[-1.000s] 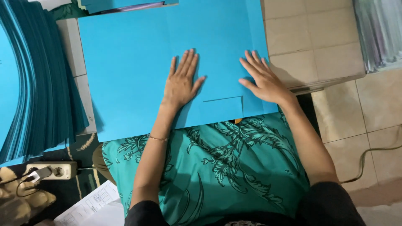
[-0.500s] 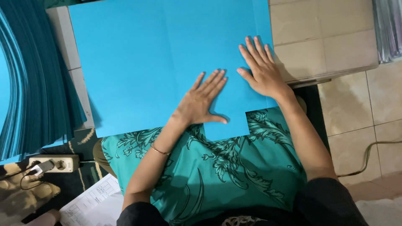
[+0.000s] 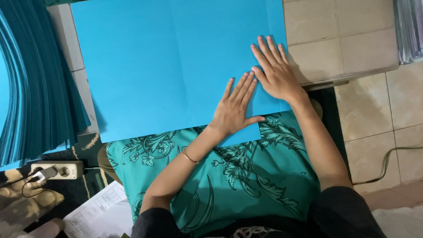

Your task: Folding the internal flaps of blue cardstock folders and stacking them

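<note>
both hands flat on a blue sheet (image 3: 167, 66), palms down, fingers spread. left hand (image 3: 235, 108) near the sheet's lower edge, right hand (image 3: 275, 72) just beside it toward the right edge, fingertips nearly touching. sheet lies on a tiled table (image 3: 335, 44). stack of blue sheets (image 3: 31, 88) at left. power strip (image 3: 57, 169) on the floor.

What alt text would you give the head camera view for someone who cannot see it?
Both hands press flat on a large blue paper sheet, the left hand beside the right hand, fingertips nearly touching. The sheet overhangs a lap in teal floral cloth; more blue sheets are stacked at left.
</note>
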